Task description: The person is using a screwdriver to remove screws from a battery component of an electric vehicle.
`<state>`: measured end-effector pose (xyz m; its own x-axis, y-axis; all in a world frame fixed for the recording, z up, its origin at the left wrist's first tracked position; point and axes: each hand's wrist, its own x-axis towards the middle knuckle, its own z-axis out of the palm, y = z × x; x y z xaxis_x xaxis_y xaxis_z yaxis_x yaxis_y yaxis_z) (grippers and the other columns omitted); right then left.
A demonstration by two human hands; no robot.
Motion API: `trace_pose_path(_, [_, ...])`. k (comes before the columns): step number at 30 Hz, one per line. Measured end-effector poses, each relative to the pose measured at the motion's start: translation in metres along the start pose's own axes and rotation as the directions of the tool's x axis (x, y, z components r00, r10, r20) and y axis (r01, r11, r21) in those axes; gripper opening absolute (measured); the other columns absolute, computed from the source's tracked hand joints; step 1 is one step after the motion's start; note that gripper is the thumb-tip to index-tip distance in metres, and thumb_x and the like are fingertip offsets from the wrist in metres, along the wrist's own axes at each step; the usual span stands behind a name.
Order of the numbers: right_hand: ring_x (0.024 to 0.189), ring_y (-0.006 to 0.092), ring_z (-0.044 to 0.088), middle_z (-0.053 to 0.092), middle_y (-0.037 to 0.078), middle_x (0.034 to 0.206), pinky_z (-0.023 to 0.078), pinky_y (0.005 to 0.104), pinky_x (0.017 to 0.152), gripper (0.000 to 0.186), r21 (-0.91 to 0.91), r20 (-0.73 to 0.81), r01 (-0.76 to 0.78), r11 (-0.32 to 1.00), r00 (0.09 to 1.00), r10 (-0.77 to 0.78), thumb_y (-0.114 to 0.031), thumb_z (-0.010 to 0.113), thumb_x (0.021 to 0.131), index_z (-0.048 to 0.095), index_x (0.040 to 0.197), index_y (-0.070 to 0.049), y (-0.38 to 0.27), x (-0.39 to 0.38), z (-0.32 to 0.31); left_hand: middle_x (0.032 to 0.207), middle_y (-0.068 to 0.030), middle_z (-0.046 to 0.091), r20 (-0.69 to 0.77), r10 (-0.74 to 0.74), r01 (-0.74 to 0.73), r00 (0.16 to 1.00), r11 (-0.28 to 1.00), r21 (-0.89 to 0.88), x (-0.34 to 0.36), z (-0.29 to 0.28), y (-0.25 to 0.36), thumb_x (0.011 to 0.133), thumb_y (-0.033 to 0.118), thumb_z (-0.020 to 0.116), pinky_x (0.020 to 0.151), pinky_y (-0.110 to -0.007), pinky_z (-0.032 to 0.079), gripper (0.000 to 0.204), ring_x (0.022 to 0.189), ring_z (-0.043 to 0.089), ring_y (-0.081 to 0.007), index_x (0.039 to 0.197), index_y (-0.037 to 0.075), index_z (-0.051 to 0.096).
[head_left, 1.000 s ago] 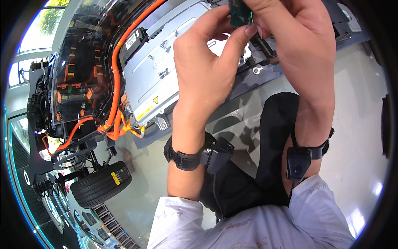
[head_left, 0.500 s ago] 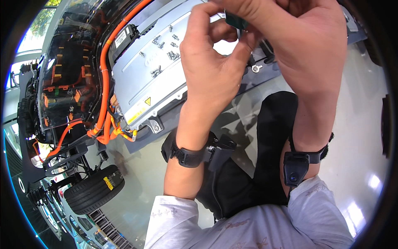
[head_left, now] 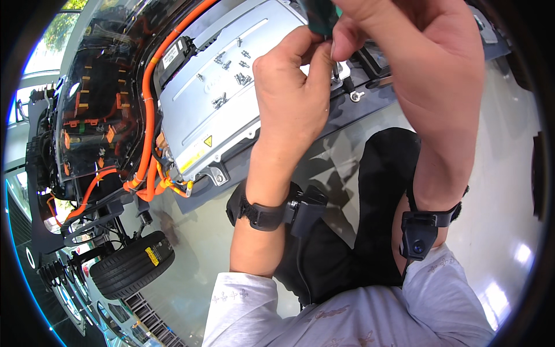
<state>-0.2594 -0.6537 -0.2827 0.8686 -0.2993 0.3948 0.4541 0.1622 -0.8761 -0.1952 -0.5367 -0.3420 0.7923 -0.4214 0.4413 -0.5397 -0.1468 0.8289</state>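
My right hand [head_left: 425, 43] is closed at the upper edge of the picture, around what looks like a screwdriver with a dark green handle [head_left: 321, 18]. The handle's top runs out of the picture. Its thin metal shaft points down into the pinched thumb and forefinger of my left hand [head_left: 292, 81]. Whether a bolt also sits between those fingertips is hidden. Both hands are over the right end of a flat silver metal housing [head_left: 222, 124]. Several loose bolts [head_left: 241, 78] lie scattered on its lid, left of my left hand.
Thick orange cables [head_left: 145, 98] run along the housing's left side. Beyond them is a dark transparent cover [head_left: 95, 110] over orange-marked parts. A bracket with a round metal eye [head_left: 356, 96] sticks out at the right end. A tyre [head_left: 133, 263] stands at lower left.
My left hand's thumb and forefinger have closed together from a wider curl. The green handle now shows more, above those fingertips.
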Motion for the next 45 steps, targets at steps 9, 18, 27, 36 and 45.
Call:
trace_pose_path(9, [0.059, 0.0018, 0.052, 0.064, 0.008, 0.093, 0.042, 0.0187, 0.051, 0.029, -0.060, -0.004, -0.044, 0.997, 0.999, 0.044, -0.004, 0.063, 0.090, 0.058, 0.117, 0.006, -0.008, 0.002, 0.005, 0.072, -0.0151, 0.069, 0.085, 0.018, -0.021, 0.996, 0.999, 0.037, -0.001, 0.002, -0.007, 0.086, 0.007, 0.063, 0.058, -0.027, 0.049, 0.011, 0.060, 0.066, -0.0185, 0.085, -0.004, 0.065])
trace_pose_path(18, [0.057, 0.0016, 0.052, 0.064, 0.008, 0.093, 0.042, 0.0187, 0.050, 0.030, -0.118, -0.013, -0.091, 0.989, 0.996, 0.090, -0.003, 0.062, 0.090, 0.057, 0.118, 0.006, -0.018, 0.000, 0.003, 0.068, -0.0147, 0.067, 0.022, 0.065, -0.068, 0.998, 0.987, 0.147, -0.004, 0.001, -0.004, 0.086, 0.007, 0.063, 0.057, -0.031, 0.049, 0.012, 0.061, 0.066, -0.0241, 0.086, -0.004, 0.065])
trace_pose_path(27, [0.049, 0.0013, 0.050, 0.065, 0.011, 0.092, 0.038, 0.0185, 0.046, 0.033, -0.103, -0.046, -0.060, 0.993, 0.997, 0.056, 0.000, 0.063, 0.085, 0.058, 0.117, 0.007, -0.020, 0.001, 0.002, 0.074, -0.0193, 0.067, 0.155, -0.023, 0.019, 0.988, 0.999, 0.028, -0.001, -0.003, 0.000, 0.088, 0.006, 0.061, 0.064, -0.033, 0.051, 0.013, 0.068, 0.069, -0.0260, 0.086, -0.007, 0.063])
trace_pose_path(36, [0.050, 0.0013, 0.045, 0.064, 0.008, 0.092, 0.033, 0.0196, 0.044, 0.034, -0.353, -0.003, 0.206, 0.913, 0.975, -0.221, -0.001, 0.065, 0.085, 0.058, 0.117, 0.006, -0.002, -0.002, 0.002, 0.073, -0.0182, 0.067, 0.122, 0.014, -0.029, 0.992, 0.992, 0.125, -0.004, 0.001, 0.000, 0.086, 0.005, 0.062, 0.062, -0.034, 0.050, 0.011, 0.067, 0.067, -0.0305, 0.084, -0.006, 0.061])
trace_pose_path(45, [0.049, -0.0007, 0.041, 0.062, 0.006, 0.091, 0.032, 0.0189, 0.043, 0.033, -0.317, -0.086, -0.235, 0.919, 0.972, 0.219, -0.003, 0.065, 0.086, 0.058, 0.116, 0.008, -0.018, 0.005, 0.006, 0.073, -0.0171, 0.069, 0.136, 0.045, -0.075, 0.990, 0.972, 0.223, -0.002, -0.004, 0.002, 0.084, 0.005, 0.063, 0.061, -0.032, 0.051, 0.009, 0.067, 0.068, -0.0297, 0.086, -0.003, 0.065])
